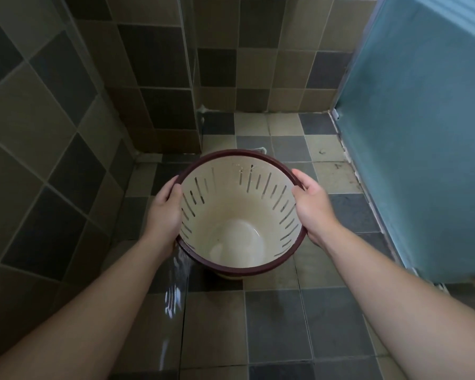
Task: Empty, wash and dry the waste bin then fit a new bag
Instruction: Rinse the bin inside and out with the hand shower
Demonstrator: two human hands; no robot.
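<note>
Gripping one waste bin point(231, 215): left hand point(163, 212), right hand point(313, 207).

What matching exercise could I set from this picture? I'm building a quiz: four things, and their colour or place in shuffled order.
Things:
1. bin rim
2. left hand
3. door
4. water

Descriptions:
A. blue, at the right
B. dark red
C. on the floor tiles below the bin
D. holds the bin's left side

Pairs: 1-B, 2-D, 3-A, 4-C. The right hand holds the opposite side.
</note>
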